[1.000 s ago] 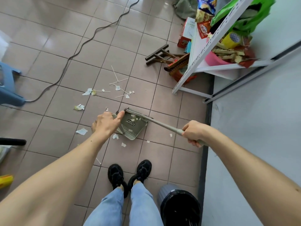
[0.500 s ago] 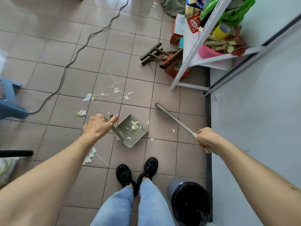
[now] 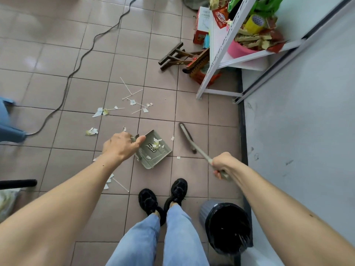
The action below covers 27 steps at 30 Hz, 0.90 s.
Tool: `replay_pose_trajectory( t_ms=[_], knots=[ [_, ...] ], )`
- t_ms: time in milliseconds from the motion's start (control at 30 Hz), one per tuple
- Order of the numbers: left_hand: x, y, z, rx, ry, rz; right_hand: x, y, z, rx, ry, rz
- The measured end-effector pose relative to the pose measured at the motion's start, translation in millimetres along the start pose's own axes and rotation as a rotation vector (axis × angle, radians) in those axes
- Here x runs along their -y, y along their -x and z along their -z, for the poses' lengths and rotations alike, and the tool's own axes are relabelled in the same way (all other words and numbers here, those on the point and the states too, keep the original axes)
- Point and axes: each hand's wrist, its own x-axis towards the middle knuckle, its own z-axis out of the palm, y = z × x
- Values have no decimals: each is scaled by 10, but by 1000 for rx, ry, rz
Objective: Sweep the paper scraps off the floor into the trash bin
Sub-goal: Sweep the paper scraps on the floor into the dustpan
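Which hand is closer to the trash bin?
Right. The right hand, gripping the broom handle, is just above the trash bin in the head view. The left hand, on the dustpan, is farther away, up and leftward.

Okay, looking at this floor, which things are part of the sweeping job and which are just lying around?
Part of the job: dustpan in left hand, broom in right hand, paper scraps, trash bin.

Just lying about: cable, folded wooden stool, shelf rack, blue stool.
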Motion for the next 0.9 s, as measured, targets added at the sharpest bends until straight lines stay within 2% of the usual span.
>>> replay_pose_trajectory(
  t_ms=[133, 267, 533, 700, 900],
  knots=[
    [-96, 8, 2, 15, 3, -15, 196, 260, -197, 165, -1, 36],
    [-89, 8, 40, 5, 26, -13, 382, 412, -278, 242, 75, 120],
    [74, 63, 24, -41, 59, 17, 277, 441, 10, 143, 210, 172],
    [142, 183, 62, -40, 68, 34, 75, 458, 245, 85, 111, 135],
    [193, 312, 73, -19, 26, 7, -120, 351, 88, -7, 50, 80]
  ],
)
